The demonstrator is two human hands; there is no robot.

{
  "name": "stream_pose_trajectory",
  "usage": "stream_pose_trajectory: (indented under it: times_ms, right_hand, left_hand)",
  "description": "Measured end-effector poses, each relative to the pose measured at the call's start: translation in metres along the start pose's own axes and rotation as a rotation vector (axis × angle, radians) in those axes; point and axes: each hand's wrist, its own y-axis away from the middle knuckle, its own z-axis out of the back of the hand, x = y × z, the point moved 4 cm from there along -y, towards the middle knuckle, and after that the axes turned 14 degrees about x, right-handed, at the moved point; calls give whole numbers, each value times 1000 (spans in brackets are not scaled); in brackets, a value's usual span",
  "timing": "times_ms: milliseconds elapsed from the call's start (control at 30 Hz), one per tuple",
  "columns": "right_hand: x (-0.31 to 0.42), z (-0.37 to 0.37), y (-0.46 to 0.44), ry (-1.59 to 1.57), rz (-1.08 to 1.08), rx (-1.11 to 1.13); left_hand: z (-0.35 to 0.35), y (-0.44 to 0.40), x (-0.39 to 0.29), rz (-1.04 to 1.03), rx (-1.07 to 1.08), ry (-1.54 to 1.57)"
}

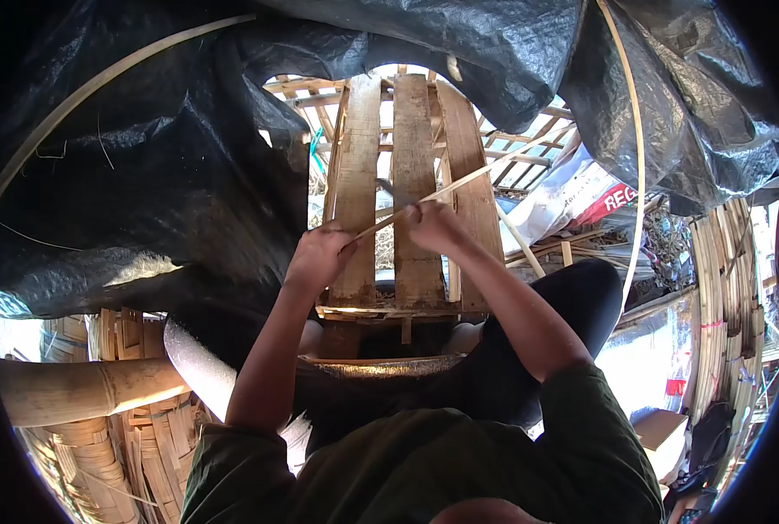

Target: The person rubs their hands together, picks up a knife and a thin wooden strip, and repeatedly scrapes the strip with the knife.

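Observation:
A long, thin bamboo strip (485, 169) slants across in front of me, from lower left to upper right. My left hand (318, 253) is closed around its lower end. My right hand (435, 227) is closed on a knife, whose short dark blade (391, 189) points up and to the left. The blade lies close against the strip, and the strip passes by the right hand's fingers. The knife's handle is hidden in the hand. Beneath both hands is a bench of wooden planks (415, 131), with gaps between the boards.
Black plastic sheeting (188, 157) hangs at the left and above. A thick bamboo pole (83, 389) and woven bamboo (149, 437) are at lower left. On the right are a printed white and red sack (586, 194), scattered sticks and bundled bamboo strips (721, 288).

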Motion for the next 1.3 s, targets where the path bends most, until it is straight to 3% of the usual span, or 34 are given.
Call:
stream_pose_trajectory:
  times_ms: [167, 233, 300, 600, 667, 700, 767, 900, 967, 1100, 1167, 1233, 1300]
  right_hand:
    - [-5, -5, -12, 33, 77, -48]
    - [-20, 24, -16, -53, -124, -34]
    - [-66, 45, -36, 125, -78, -345]
    - [-36, 24, -21, 98, -120, -246]
    - [-36, 8, -27, -110, -185, -45]
    - [-28, -3, -26, -106, -179, -50]
    - [-1, -24, -14, 134, 96, -195]
    - [-5, 2, -11, 179, 130, -150]
    - [-31, 29, -18, 45, -197, -93]
    - [-17, 5, -6, 18, -177, -304]
    - [-8, -26, -12, 235, 80, -236]
    - [-5, -3, -11, 115, 68, -146]
    - [-42, 18, -36, 113, -164, -105]
  left_hand:
    - [5, 1, -7, 37, 27, -7]
    - [4, 3, -6, 34, 9, 4]
    - [-1, 3, -4, 36, -15, 24]
    - [1, 3, -4, 30, 24, 40]
    - [-1, 3, -1, 38, 20, 50]
    - [-2, 1, 1, 43, 20, 54]
    - [-4, 1, 3, 44, 13, 33]
    - [-8, 7, 1, 44, -32, 1]
    - [-3, 7, -6, 61, -8, -20]
    - [-6, 6, -2, 46, -46, -6]
    - [-8, 6, -3, 42, -35, -18]
    - [-4, 7, -5, 32, -24, -60]
    - [-5, 5, -7, 34, -32, -77]
